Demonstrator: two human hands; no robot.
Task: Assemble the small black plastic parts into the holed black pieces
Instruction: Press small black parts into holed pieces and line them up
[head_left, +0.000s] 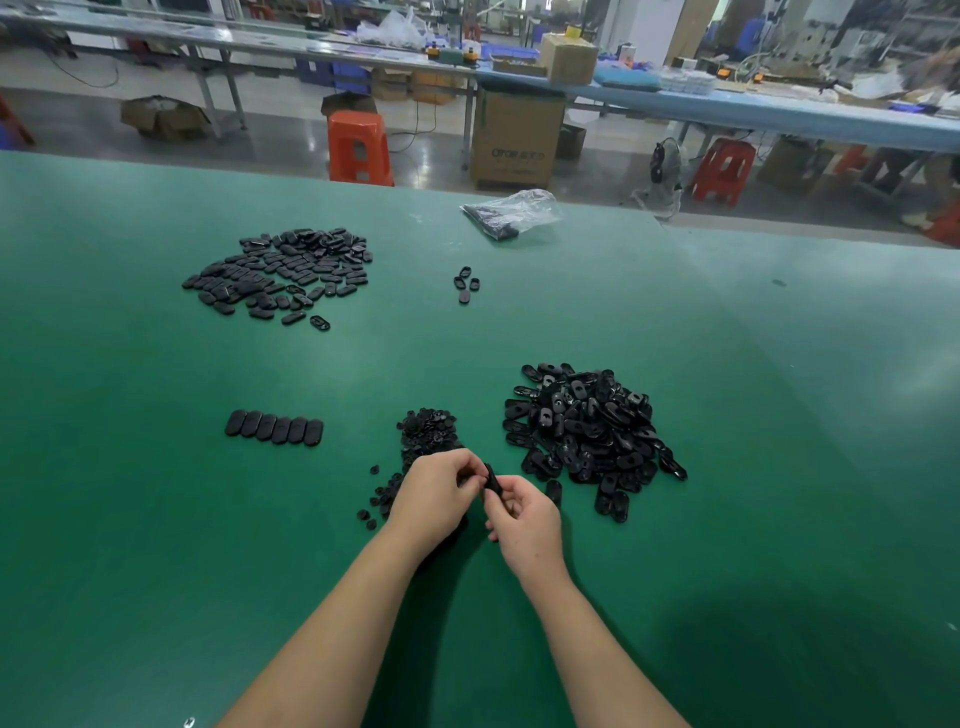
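Note:
My right hand (524, 514) grips a holed black oval piece (491, 480) held on edge. My left hand (436, 493) has its fingertips curled against that piece, pinching something small and black that I cannot make out. Just beyond my left hand lies a heap of small black parts (428, 431), some scattered to its left. A big pile of holed black pieces (587, 431) sits to the right of my hands. A neat row of oval pieces (274, 428) lies to the left.
A wide spread of black oval pieces (283, 273) lies at the far left of the green table (156, 519). A few loose pieces (466, 283) and a clear plastic bag (511, 213) sit near the far edge. Beyond are stools, boxes and benches.

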